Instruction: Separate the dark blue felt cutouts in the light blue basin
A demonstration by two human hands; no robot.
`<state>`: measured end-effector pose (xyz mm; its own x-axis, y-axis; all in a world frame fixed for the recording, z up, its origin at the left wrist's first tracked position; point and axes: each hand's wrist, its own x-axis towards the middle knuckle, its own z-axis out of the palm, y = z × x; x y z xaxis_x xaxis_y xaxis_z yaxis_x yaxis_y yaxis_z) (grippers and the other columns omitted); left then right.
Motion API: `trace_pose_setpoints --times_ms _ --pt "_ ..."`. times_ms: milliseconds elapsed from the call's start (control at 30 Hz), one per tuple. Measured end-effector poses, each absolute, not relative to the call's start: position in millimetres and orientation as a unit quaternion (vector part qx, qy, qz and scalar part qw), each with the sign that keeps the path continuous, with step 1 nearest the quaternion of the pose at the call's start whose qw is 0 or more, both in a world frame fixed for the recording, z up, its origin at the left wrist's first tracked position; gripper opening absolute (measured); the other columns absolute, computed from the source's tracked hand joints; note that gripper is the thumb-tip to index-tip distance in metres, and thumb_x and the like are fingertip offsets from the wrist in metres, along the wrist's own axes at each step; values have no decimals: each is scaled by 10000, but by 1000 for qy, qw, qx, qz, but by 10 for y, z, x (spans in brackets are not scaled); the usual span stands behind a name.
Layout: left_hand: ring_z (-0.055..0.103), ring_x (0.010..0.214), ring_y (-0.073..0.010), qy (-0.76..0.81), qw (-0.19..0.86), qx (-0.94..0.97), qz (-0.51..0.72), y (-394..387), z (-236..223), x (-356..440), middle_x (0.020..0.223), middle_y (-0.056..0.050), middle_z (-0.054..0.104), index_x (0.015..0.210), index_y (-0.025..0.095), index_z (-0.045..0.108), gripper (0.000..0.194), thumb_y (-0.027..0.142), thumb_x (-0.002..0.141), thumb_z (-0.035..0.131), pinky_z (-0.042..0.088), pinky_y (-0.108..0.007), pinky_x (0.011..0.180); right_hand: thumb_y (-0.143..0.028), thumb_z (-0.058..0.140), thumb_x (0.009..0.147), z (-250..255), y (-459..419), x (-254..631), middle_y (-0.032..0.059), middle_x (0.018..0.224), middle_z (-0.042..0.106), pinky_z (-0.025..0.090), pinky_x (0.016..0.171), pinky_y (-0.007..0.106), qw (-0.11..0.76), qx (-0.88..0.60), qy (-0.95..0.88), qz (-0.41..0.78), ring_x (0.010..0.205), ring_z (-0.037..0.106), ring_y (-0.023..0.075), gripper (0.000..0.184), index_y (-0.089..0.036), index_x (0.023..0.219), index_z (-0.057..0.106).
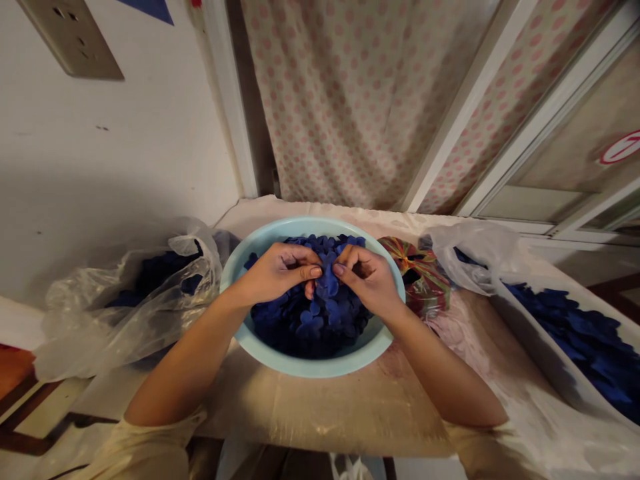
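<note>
While the left hand (280,273) and the right hand (365,277) are meeting over the middle of the pile, each is half closed, with the thumb pressing toward curled fingers, and together they are pinching a small bunch of dark blue petal-shaped pieces (327,283); the fingers hide how many pieces sit in that pinch. A light pinch at the edges seems the better way to work, since the pieces look thin and soft, and fingertips pressing flat could drag neighbouring pieces up with them. The pieces are lying heaped in a pale turquoise basin (305,365), which is sitting on a cardboard-covered bench (325,417), and working low over its middle should help keep strays inside the rim. Cream sleeves (150,450) are covering the arms up to about the elbows. Counted, there are two hands, one basin, two clear plastic bags and one white tray, while the blue pieces are far too many to count. The clear plastic bag on the left (120,320) is slumping beside the basin with more blue inside, and the clear plastic bag on the right (473,257) is bunching at the end of the white tray (545,347), which is holding another deep drift of blue. A red-and-green patterned bundle (417,277) is resting just behind the basin.
</note>
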<state>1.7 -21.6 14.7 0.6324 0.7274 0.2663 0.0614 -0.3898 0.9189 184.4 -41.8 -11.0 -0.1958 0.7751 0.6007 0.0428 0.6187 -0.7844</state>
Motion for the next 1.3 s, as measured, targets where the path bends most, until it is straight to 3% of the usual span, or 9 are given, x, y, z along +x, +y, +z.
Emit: trace_pose_setpoints --times_ms 100,267,333,400,667,833,967,1200,1300 --pt "586 563 -114 250 427 789 364 -205 141 11 625 -15 616 707 148 595 214 351 771 603 482 -224 555 -346 573 799 -120 -399 1829 -26 610 451 346 548 245 531 -324 -716 317 577 435 102 287 -189 612 423" --pt "552 1035 -197 193 282 855 390 -192 181 3 1142 -108 584 672 154 601 163 274 783 600 428 -345 923 -384 573 798 -147 -363 1833 -41 575 433 328 514 231 495 -333 -727 341 530 405 91 301 -192 626 418" --pt "551 1038 -204 180 274 866 378 -195 192 -5 1115 -106 612 674 164 599 144 257 784 596 411 -376 944 -388 571 799 -157 -357 1831 -41 568 445 345 520 232 485 -325 -728 358 532 418 94 304 -195 623 414" --pt "581 953 -193 173 276 866 379 -202 186 -8 959 -89 666 670 172 597 128 248 772 605 432 -373 909 -383 591 782 -162 -361 1826 -40 565 447 354 526 233 482 -331 -729 355 540 426 97 311 -195 612 412" --pt "541 686 -107 312 271 778 474 -186 88 41 710 -16 590 640 149 546 185 281 739 629 459 -237 691 -339 545 821 -146 -428 1834 -18 643 490 378 559 242 582 -368 -680 252 581 460 100 197 -191 709 477" --pt "569 699 -115 305 284 782 463 -180 82 68 736 -22 617 652 147 572 187 301 708 662 464 -233 689 -348 625 761 -168 -387 1808 -10 703 530 397 556 237 517 -371 -719 279 626 497 112 196 -198 771 501" --pt "581 698 -121 306 292 788 447 -180 87 77 731 -27 635 664 144 606 198 329 718 655 469 -236 684 -325 594 792 -160 -377 1814 -6 681 510 391 580 248 510 -363 -743 237 649 488 119 203 -192 677 492" --pt "613 691 -129 415 276 687 529 -132 93 60 732 -19 682 723 148 666 234 361 777 585 483 -229 669 -339 522 834 -210 -327 1879 -34 625 441 420 527 239 633 -367 -612 300 560 475 105 201 -217 728 402" --pt "631 785 -160 449 261 697 494 -74 41 44 876 -53 697 877 143 670 275 376 740 624 496 -266 715 -331 543 818 -213 -290 1880 -46 629 459 469 515 249 656 -346 -574 347 554 538 112 217 -232 752 361"
